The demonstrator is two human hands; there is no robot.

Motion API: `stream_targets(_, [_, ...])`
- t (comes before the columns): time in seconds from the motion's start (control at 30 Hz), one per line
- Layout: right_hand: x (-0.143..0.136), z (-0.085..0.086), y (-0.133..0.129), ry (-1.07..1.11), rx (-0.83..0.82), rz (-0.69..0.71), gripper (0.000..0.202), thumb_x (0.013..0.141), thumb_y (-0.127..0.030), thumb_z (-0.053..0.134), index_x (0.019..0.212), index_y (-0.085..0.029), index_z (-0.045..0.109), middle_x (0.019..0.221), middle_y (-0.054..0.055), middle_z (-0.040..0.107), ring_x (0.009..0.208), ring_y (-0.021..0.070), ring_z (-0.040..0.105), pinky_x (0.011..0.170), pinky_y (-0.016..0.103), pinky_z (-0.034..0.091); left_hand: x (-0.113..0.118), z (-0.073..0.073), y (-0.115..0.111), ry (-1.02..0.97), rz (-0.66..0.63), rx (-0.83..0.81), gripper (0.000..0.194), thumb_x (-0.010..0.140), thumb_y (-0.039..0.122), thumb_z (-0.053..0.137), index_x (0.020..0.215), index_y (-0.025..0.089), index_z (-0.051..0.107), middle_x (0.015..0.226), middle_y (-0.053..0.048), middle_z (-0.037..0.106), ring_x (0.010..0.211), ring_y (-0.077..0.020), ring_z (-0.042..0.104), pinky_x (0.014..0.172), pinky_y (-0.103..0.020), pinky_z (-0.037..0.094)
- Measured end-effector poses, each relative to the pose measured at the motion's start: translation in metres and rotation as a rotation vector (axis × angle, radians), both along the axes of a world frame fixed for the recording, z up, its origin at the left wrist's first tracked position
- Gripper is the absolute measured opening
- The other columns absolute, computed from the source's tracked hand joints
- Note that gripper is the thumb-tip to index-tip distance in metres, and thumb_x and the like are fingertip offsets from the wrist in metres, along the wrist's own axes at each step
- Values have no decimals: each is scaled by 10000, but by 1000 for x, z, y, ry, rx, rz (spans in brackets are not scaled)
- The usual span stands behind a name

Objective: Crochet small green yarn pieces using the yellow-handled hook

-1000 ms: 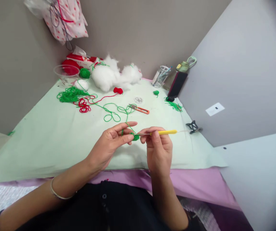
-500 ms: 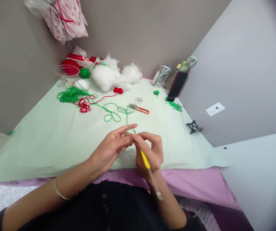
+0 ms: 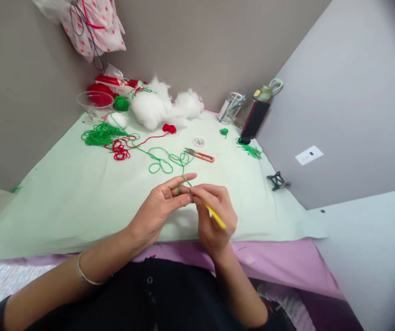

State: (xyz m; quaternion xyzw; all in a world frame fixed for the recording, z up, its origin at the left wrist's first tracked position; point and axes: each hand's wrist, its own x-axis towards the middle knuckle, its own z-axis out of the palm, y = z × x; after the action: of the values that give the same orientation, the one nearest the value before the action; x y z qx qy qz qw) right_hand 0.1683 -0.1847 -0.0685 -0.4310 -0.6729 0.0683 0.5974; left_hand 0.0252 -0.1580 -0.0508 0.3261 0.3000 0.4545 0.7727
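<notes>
Green yarn (image 3: 161,161) lies in loose loops across the table and runs up to my left hand (image 3: 157,207). It passes over the raised index finger and around another finger, while the thumb pinches near the fingertips. In my right hand (image 3: 218,216) is a crochet hook with a yellow handle (image 3: 214,214), gripped like a pencil. Its tip meets the yarn at the left fingertips; the small work there is mostly hidden by my fingers. Just beyond the hands lie orange-handled thread snips (image 3: 200,155).
Behind are white stuffing (image 3: 152,108), a red crocheted piece (image 3: 169,128), red yarn (image 3: 120,151), a green yarn heap (image 3: 102,134) and a clear round container (image 3: 198,142). At right stand a pen cup (image 3: 230,109), a phone (image 3: 255,119) and a black stand (image 3: 277,181).
The right hand has turned, so the crochet hook's handle now points more towards me and looks shorter. The left index finger has lifted slightly, and the yarn has shifted with it.
</notes>
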Motion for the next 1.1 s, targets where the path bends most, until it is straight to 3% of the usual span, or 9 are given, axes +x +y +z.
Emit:
stream_targets(0.07, [2, -1, 1, -19, 39, -41, 263, 959, -128, 619, 1096, -295, 769, 1021, 64, 747, 934, 210, 709, 790, 384, 597, 0, -3, 3, -80, -70, -78, 365, 808, 233, 840, 1166, 183, 795, 933, -26, 705, 793, -112, 586, 898, -282, 482])
stream_targets(0.13, [5, 1, 4, 159, -33, -31, 199, 983, -174, 595, 1043, -265, 761, 941, 51, 732, 828, 186, 694, 737, 360, 581, -2, -5, 6, -134, -92, -120, 309, 815, 218, 827, 1118, 158, 809, 883, -13, 673, 706, -83, 539, 940, -303, 495])
stream_targets(0.23, [8, 3, 7, 460, -215, 85, 175, 1010, -271, 572, 956, -226, 732, 856, 29, 697, 666, 138, 625, 656, 318, 542, -5, -3, 9, -108, -24, -87, 337, 813, 194, 828, 1148, 190, 803, 774, 34, 603, 659, -71, 496, 946, -302, 493])
stream_targets(0.4, [7, 3, 9, 451, -335, 151, 150, 969, -333, 651, 962, -224, 753, 894, 39, 728, 758, 152, 634, 716, 317, 547, -5, 3, 4, 46, -1, 24, 386, 771, 203, 862, 1151, 243, 808, 830, 19, 643, 794, -110, 576, 804, -246, 454])
stream_targets(0.67, [10, 8, 13, 661, -377, 260, 200, 972, -379, 625, 885, -211, 692, 814, 31, 730, 653, 134, 614, 645, 300, 546, -7, 7, 4, 107, 14, 104, 329, 821, 242, 823, 1149, 243, 808, 831, 16, 631, 750, -119, 577, 784, -276, 444])
stream_targets(0.87, [14, 14, 1, 388, -274, 172, 178, 1032, -265, 543, 964, -224, 702, 894, 26, 738, 747, 140, 659, 704, 301, 563, -10, 4, 3, 184, 34, 167, 355, 829, 242, 813, 1183, 264, 791, 843, 21, 613, 754, -112, 562, 770, -257, 451])
stream_targets(1.0, [11, 14, -6, -34, -37, 55, 211, 1015, -115, 504, 1082, -216, 677, 934, 43, 732, 830, 164, 673, 746, 329, 560, -8, 0, 1, 262, 111, 267, 369, 840, 216, 797, 1206, 262, 775, 837, 24, 614, 785, -117, 562, 776, -246, 457])
stream_targets(1.1, [5, 4, -2, -281, 185, -41, 243, 970, -59, 550, 1135, -192, 668, 949, 80, 726, 854, 191, 668, 736, 346, 558, -4, 0, -2, 290, 185, 297, 407, 829, 206, 814, 1231, 250, 760, 853, 27, 620, 795, -108, 547, 799, -231, 448])
